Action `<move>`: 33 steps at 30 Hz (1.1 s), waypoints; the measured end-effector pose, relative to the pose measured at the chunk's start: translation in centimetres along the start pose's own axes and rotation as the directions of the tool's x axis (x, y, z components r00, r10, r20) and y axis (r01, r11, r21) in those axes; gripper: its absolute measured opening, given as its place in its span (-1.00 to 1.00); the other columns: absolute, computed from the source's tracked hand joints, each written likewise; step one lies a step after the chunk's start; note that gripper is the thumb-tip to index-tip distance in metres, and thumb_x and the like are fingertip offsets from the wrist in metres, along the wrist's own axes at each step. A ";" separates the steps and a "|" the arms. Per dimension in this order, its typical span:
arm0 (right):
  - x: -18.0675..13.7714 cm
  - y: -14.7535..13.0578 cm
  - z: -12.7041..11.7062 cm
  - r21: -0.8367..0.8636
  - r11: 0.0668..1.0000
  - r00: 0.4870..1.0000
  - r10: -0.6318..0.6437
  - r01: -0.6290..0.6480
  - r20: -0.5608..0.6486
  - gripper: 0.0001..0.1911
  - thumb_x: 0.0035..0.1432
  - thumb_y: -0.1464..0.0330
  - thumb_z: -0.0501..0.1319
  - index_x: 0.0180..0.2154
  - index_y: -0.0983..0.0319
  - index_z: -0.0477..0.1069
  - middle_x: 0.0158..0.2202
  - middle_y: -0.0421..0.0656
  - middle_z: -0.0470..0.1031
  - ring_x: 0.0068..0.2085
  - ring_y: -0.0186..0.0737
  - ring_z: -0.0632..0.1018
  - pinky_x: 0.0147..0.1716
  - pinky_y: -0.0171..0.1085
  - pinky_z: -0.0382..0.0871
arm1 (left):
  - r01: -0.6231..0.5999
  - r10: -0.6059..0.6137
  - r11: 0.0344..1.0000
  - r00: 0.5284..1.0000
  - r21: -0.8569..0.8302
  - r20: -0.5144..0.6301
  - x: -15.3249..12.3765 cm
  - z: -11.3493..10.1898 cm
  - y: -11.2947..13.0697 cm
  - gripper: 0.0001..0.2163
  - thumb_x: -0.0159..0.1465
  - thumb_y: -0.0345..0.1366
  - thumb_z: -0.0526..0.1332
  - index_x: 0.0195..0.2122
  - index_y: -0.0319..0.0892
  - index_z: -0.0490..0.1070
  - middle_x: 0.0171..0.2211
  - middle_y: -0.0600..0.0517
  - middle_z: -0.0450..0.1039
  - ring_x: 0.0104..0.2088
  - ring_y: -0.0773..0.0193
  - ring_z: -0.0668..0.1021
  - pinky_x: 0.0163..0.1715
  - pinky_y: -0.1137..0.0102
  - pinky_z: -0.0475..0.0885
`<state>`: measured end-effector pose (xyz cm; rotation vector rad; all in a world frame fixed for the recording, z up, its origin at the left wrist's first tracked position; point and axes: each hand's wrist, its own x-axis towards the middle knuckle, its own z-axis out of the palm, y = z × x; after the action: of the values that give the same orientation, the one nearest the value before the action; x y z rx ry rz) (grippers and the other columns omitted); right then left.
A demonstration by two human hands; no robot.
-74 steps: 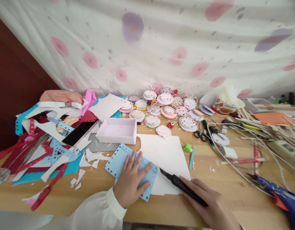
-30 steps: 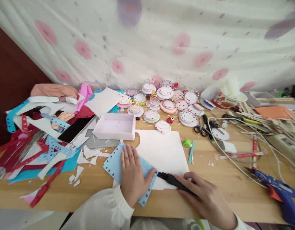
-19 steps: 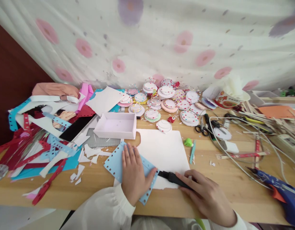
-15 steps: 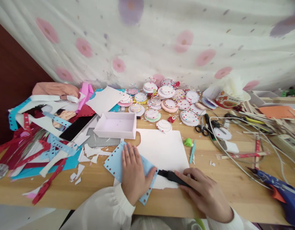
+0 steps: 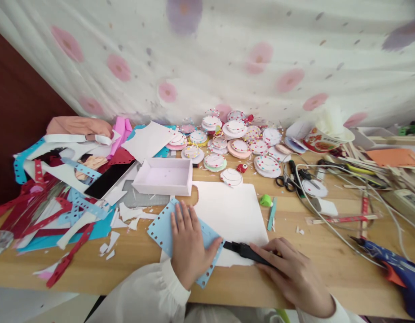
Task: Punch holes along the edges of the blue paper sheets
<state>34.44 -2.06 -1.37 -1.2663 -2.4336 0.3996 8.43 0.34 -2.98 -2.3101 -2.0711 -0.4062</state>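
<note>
So we've got our left hand (image 5: 190, 246) lying flat on the light blue card (image 5: 163, 223), fingers a bit apart, pinning it partly over the white sheet (image 5: 235, 215) near the middle of the table's (image 5: 99, 274) front edge. The card sits skewed, long axis slanting from back left down to front right. Our right hand (image 5: 290, 272) is closed around the black craft knife (image 5: 246, 252); the blade points left and slightly toward the back edge, handle running toward the front right corner. The tip's right by the card's right corner, can't tell if it's touching. Behind the card, the pale lilac box (image 5: 162, 187) lies open side up. Near the back edge, over right, a bowl (image 5: 321, 143) holds something whitish, too blurry to name.
</note>
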 end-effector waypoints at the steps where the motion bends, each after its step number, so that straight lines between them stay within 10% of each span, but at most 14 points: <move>1: 0.0 0.0 0.0 -0.001 1.000 1.000 0.002 -0.002 -0.006 -0.62 0.24 0.37 0.12 0.09 0.09 0.36 -0.30 -0.11 0.47 -0.28 -0.24 0.50 -0.35 -0.33 0.47 | -0.001 0.001 1.000 1.000 0.001 -0.001 0.0 0.0 0.0 -0.12 0.16 0.15 0.08 0.22 -0.62 0.02 0.28 -0.52 -0.12 0.30 -0.31 -0.09 0.19 -0.13 -0.03; 33: 1.2 0.9 -0.6 0.096 0.995 0.999 -0.022 0.020 0.023 -0.61 0.22 0.40 0.12 0.07 0.06 0.39 -0.33 -0.13 0.46 -0.34 -0.27 0.50 -0.40 -0.34 0.44 | -0.008 0.008 1.000 1.000 0.002 -0.002 0.2 0.0 0.0 -0.11 0.14 0.18 0.08 0.22 -0.58 0.03 0.27 -0.51 -0.06 0.30 -0.30 -0.06 0.19 -0.14 -0.05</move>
<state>34.74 -0.54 -0.94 -1.2013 -2.4144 0.5224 8.42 0.57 -2.91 -2.3152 -2.0596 -0.4053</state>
